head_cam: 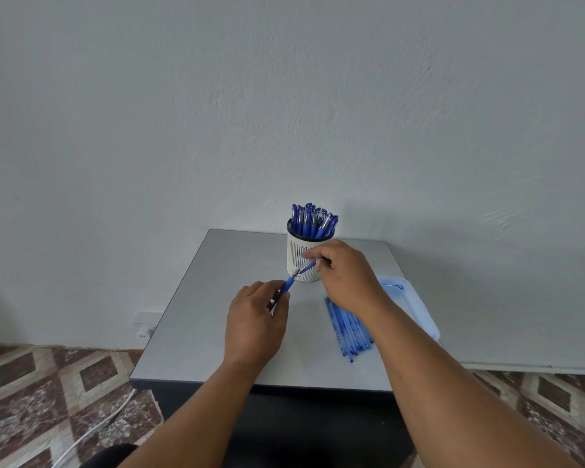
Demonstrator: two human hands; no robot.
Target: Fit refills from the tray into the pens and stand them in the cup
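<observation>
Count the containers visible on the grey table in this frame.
2. A white perforated pen cup stands at the table's far middle, full of blue pens. A translucent plastic tray lies near the right edge, partly hidden behind the right forearm; nothing else looks like a container.

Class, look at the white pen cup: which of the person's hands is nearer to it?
Right. The right hand overlaps the pen cup's front, pinching a refill; the left hand sits nearer the viewer, gripping a pen.
</observation>
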